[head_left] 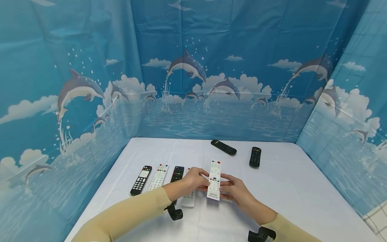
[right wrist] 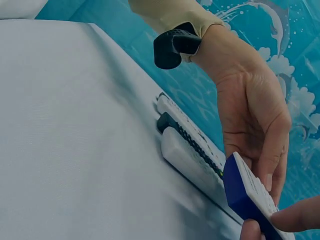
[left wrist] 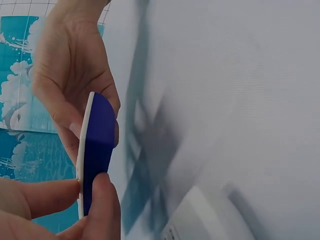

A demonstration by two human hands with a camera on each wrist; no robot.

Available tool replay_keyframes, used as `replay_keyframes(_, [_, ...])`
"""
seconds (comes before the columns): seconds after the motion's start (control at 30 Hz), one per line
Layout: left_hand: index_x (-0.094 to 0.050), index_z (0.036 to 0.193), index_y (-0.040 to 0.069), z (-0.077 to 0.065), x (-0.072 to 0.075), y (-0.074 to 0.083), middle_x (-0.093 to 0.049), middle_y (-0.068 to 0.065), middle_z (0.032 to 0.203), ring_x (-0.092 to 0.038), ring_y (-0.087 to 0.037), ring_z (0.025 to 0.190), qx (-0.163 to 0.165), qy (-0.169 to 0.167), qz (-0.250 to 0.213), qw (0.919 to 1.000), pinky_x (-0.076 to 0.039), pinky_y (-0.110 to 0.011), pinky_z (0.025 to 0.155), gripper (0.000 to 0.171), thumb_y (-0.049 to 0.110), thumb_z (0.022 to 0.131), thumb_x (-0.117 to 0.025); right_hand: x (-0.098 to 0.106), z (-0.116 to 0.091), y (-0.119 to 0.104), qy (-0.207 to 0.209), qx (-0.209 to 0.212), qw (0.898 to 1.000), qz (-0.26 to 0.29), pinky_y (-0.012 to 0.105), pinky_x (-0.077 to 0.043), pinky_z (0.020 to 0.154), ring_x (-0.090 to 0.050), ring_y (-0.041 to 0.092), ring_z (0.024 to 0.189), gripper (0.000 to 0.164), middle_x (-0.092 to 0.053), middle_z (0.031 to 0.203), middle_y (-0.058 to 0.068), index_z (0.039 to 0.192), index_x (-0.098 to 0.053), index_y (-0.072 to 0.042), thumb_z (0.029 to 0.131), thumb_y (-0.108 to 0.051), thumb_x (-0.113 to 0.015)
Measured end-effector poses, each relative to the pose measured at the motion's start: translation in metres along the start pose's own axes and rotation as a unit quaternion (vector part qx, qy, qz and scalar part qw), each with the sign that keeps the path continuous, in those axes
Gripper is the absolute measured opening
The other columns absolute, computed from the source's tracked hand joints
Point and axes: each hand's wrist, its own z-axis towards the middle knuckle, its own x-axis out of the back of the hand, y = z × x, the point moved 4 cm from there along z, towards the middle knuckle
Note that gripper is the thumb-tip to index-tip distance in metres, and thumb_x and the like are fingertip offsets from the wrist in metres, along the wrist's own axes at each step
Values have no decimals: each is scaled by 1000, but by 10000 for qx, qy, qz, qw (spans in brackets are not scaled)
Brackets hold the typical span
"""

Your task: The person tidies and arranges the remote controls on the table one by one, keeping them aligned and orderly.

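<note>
Hands meeting over the desk (head_left: 287, 188), holding one white remote (head_left: 214, 179) between them, lifted just clear of the white cloth. My left hand (head_left: 193, 181) pinches its left edge with thumb and fingers; my right hand (head_left: 234, 191) grips the right edge near the lower end. Seen from the wrists, the remote has a dark blue back (left wrist: 97, 150) and a thin white face (buttons turned up toward me). It looks like a light, stiff plastic bar, smooth enough to slip if squeezed only at the rounded ends, so the long side edges about the middle seem the surest hold.

To the left lies a row of four: a black remote (head_left: 140, 180), a white one (head_left: 158, 177), another black one (head_left: 177, 173), and a white one (head_left: 189, 198) partly under my left hand. Two black remotes (head_left: 223, 147) (head_left: 255, 156) lie apart toward the back.
</note>
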Motion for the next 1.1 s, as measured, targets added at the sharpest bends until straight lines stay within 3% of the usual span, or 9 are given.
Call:
replay_keyframes(0.2, [-64, 119, -9, -9, 2, -12, -69, -14, 87, -71, -22, 74, -97, 27, 109, 9999, -61, -35, 69, 36, -10, 84, -71, -8, -2, 10, -224, -114, 9996, -121, 39, -60, 75, -67, 23, 88, 70, -63, 113, 18, 147, -45, -1, 81, 4, -69])
replay_keyframes(0.43, [-64, 117, -10, -18, 6, -12, -68, -13, 86, -69, -20, 71, -98, -29, 449, 9989, -60, -31, 64, 35, -9, 83, -72, -14, -6, 12, -585, -101, 9982, 36, 38, -59, 76, -66, 23, 88, 71, -63, 110, 18, 148, -40, 5, 82, 6, -67])
replay_keyframes(0.8, [-66, 112, -11, -22, 10, -17, -67, -14, 82, -71, -22, 70, -44, 90, 466, 9989, -61, -31, 65, 33, -12, 80, -74, -20, -8, 14, -717, -179, 9973, -7, 38, -60, 76, -66, 22, 88, 71, -62, 113, 19, 149, -38, 4, 84, 5, -67])
replay_keyframes(1.1, [-67, 110, -11, -22, 12, -17, -68, -12, 84, -71, -21, 71, -95, 234, 829, 9962, -61, -32, 65, 32, -10, 80, -76, -20, -3, 14, -714, -188, 9960, -500, 38, -61, 73, -67, 22, 85, 71, -61, 111, 18, 148, -41, 4, 83, 3, -69])
